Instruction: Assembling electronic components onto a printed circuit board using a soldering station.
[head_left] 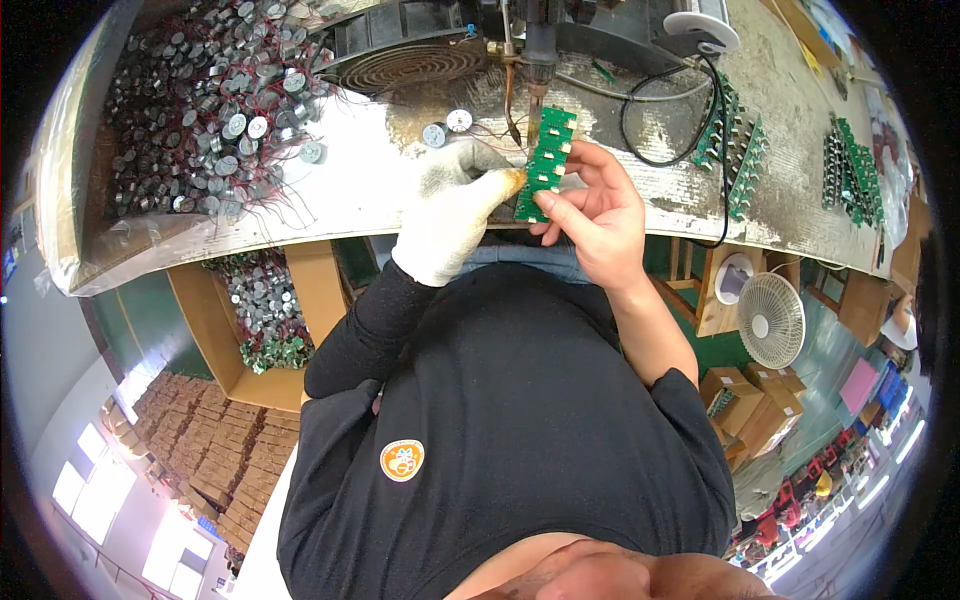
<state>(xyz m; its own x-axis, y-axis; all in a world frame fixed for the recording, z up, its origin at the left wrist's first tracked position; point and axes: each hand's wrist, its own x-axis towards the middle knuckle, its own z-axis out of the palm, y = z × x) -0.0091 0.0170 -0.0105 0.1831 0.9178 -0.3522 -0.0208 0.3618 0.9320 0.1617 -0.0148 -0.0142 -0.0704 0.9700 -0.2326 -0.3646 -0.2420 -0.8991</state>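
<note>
My bare right hand (pixel 603 220) grips a strip of green circuit boards (pixel 552 150) with small pale parts along it, held tilted above the bench's front edge. On my left hand (pixel 445 210) is a white glove with a stained fingertip. Its fingers are pinched together against the strip's left edge; what lies between them is hidden. A soldering iron (pixel 540 65) points down at the strip's upper end, beside a thin feed tube (pixel 511 95). Two small round motors (pixel 434 135) with thin wires lie just beyond my left hand.
A big heap of wired motors (pixel 200 120) covers the bench's left side. Behind the iron stands a black fan unit (pixel 405 50). A black cable (pixel 625 120) loops at right, near more board strips (pixel 745 165). Below the bench are a cardboard box (pixel 235 385) and a white fan (pixel 770 320).
</note>
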